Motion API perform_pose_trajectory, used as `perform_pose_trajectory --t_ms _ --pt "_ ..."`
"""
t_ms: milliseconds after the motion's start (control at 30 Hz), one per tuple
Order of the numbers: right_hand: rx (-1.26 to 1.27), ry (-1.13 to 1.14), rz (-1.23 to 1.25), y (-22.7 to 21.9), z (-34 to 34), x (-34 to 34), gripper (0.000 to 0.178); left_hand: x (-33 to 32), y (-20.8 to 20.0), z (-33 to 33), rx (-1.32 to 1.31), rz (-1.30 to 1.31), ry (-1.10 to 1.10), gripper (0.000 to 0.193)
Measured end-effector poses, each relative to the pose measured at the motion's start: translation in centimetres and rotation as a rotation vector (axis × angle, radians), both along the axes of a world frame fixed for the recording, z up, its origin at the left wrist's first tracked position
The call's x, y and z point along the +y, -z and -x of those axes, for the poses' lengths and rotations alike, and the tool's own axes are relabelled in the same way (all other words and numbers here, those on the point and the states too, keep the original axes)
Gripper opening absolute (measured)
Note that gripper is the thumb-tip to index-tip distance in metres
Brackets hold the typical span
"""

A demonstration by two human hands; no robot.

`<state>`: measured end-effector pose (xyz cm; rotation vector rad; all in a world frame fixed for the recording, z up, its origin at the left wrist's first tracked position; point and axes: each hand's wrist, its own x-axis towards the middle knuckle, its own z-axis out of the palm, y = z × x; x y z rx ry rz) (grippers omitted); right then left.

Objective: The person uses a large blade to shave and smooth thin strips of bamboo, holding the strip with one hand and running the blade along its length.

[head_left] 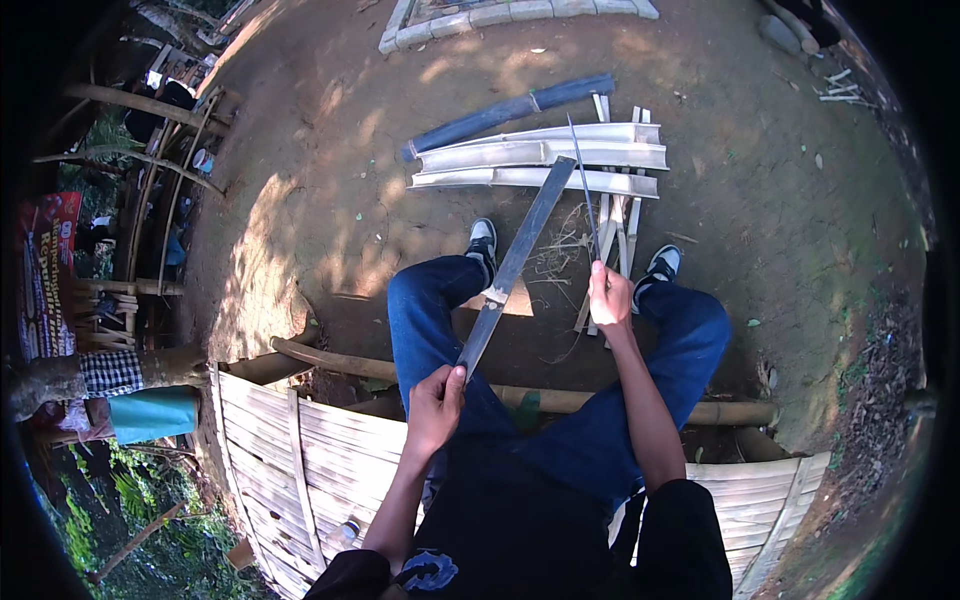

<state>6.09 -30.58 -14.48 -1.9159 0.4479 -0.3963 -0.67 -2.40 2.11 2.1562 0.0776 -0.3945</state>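
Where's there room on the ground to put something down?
Mostly bare dirt lies right of the pale bamboo pieces, and between the dark bamboo beyond them and the stone edging. It's crowded between the shoes: thin strips, shavings, and the right hand holding a blade.

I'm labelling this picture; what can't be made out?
Head view:
Grip end of blade: hidden inside the right hand.
Near end of dark bamboo strip: covered by the left hand.
Far side of stone border: cut off by upper edge.
Distant sticks: too small to count.
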Motion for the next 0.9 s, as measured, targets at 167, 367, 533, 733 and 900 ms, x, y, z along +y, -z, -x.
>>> perform_pose_trajectory --t_ms 167,367,533,733,900 --pt "-0.095 -0.152 -0.171 -0.9 2.0 1.0 0.044 -0.1 0.3 -1.4 -0.120 -0.068 -0.001 0.044" --pt "-0.477 -0.159 0.257 -1.9 2.6 2.4 0.029 -0.8 0.7 -1.6 -0.109 -0.088 -0.028 0.042" --pt "-0.273 -0.547 0.264 -4.4 2.9 3.9 0.046 -1.6 0.7 -0.9 -0.180 -0.206 0.054 0.038" --pt "-0.451 -0.499 0.275 -4.9 3.0 4.5 0.049 -2.1 -0.3 -0.8 -0.148 -0.382 0.149 0.038" --pt "-0.463 -0.451 0.372 -3.2 2.4 3.4 0.050 -2.1 -1.1 -0.9 -0.152 -0.321 0.138 0.039"
